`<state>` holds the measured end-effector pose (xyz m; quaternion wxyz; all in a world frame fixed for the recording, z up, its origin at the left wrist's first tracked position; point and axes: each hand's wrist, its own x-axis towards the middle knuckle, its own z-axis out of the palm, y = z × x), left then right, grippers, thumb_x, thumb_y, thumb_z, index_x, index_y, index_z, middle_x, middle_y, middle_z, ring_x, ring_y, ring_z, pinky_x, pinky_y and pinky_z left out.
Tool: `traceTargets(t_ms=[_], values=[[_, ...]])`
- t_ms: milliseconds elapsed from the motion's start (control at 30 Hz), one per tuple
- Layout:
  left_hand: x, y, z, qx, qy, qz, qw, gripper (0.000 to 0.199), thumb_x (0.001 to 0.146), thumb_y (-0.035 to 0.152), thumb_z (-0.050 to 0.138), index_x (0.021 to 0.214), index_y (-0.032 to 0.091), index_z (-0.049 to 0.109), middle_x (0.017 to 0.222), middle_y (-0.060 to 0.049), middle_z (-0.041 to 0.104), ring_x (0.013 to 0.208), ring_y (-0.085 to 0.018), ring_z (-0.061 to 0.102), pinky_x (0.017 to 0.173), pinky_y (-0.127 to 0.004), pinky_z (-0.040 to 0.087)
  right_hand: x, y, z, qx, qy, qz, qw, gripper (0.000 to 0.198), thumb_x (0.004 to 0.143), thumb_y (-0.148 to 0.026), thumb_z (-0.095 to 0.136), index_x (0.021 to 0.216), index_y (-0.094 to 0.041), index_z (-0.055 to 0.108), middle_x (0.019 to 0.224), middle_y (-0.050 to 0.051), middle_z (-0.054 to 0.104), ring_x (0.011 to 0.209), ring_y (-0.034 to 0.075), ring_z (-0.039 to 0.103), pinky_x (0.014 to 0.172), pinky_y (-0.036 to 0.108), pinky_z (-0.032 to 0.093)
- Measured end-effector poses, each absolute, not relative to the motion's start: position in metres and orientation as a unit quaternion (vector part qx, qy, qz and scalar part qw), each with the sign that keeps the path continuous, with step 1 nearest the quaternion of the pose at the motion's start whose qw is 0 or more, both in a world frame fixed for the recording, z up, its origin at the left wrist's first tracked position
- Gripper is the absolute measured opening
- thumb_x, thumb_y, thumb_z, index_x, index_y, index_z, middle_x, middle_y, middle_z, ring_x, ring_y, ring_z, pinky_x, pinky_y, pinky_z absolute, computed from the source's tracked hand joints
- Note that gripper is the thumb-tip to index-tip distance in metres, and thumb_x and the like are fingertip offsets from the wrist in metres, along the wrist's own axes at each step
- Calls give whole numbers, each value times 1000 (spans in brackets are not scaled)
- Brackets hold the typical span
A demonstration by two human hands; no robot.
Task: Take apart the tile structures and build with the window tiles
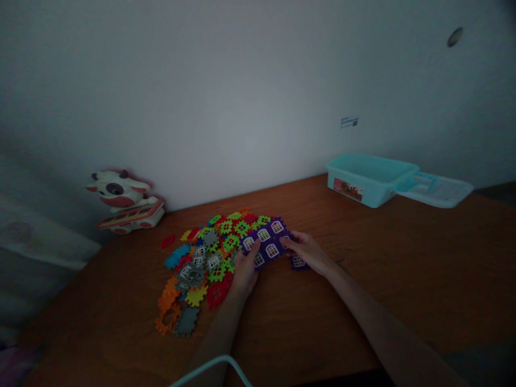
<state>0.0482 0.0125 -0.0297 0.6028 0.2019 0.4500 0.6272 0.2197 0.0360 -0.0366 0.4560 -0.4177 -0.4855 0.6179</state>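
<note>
A joined panel of purple window tiles (267, 240) lies on the wooden table (363, 279). My left hand (244, 272) grips its near left edge, fingers curled over a tile. My right hand (307, 251) pinches the panel's right side, next to one more purple window tile (299, 262) by its fingers. To the left spreads a pile of interlocking tiles (201, 258) in green, red, orange, yellow, blue and grey; several have window cut-outs. The room is dim.
A toy cow (123, 200) stands at the back left by the wall. A teal plastic box (368, 179) with its clear lid (437, 188) beside it sits at the back right. A pale cable (213, 368) curves at the table's near edge.
</note>
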Motion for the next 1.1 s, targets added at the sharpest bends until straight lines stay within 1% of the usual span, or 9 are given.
traceTargets(t_ms=[67, 167, 267, 533, 733, 900, 1033, 1100], values=[[48, 12, -29, 212, 446, 624, 606, 19, 82, 16, 75, 100, 10, 69, 97, -14, 78, 98, -27, 74, 93, -42, 59, 219, 35, -35, -417, -482, 619, 459, 34, 72, -52, 78, 90, -23, 76, 89, 2, 77, 73, 17, 67, 67, 28, 51], [48, 11, -31, 226, 436, 620, 612, 21, 81, 17, 76, 100, 10, 69, 94, -14, 78, 101, -28, 74, 93, -42, 59, 219, 34, -34, -400, -484, 627, 461, 37, 74, -51, 78, 97, -23, 76, 93, 3, 78, 80, 18, 70, 76, 30, 52], [48, 11, -33, 224, 434, 622, 612, 22, 81, 18, 77, 100, 11, 70, 93, -13, 78, 102, -28, 73, 93, -43, 59, 219, 34, -36, -395, -477, 634, 463, 38, 73, -51, 79, 98, -22, 76, 93, 3, 78, 83, 20, 71, 82, 34, 52], [47, 11, -33, 240, 437, 615, 611, 29, 74, 25, 83, 97, 12, 71, 95, -13, 78, 103, -30, 73, 94, -45, 58, 219, 36, -39, -385, -435, 665, 469, 36, 69, -50, 82, 92, -23, 78, 88, 3, 78, 80, 20, 72, 83, 35, 53], [42, 12, -37, 286, 444, 607, 594, 42, 68, 35, 87, 97, 10, 73, 95, -14, 78, 100, -31, 74, 93, -45, 58, 215, 33, -38, -390, -432, 650, 489, 39, 65, -52, 84, 88, -22, 77, 82, 3, 78, 79, 23, 72, 81, 39, 55], [39, 12, -38, 305, 447, 604, 585, 42, 68, 38, 86, 98, 12, 73, 95, -13, 78, 97, -30, 74, 89, -44, 60, 214, 30, -37, -382, -435, 642, 504, 37, 67, -51, 83, 89, -22, 76, 86, 3, 78, 79, 21, 71, 82, 38, 55], [36, 11, -34, 317, 446, 602, 581, 44, 69, 38, 86, 100, 11, 73, 95, -14, 78, 92, -30, 75, 86, -43, 61, 215, 30, -34, -367, -454, 645, 493, 38, 71, -52, 80, 95, -22, 76, 91, 3, 78, 81, 21, 71, 84, 37, 54], [35, 11, -33, 312, 453, 606, 575, 44, 68, 37, 86, 101, 11, 73, 95, -14, 78, 91, -30, 75, 87, -43, 61, 215, 30, -33, -359, -471, 647, 481, 40, 70, -51, 81, 98, -23, 76, 94, 3, 78, 83, 20, 71, 85, 36, 54]])
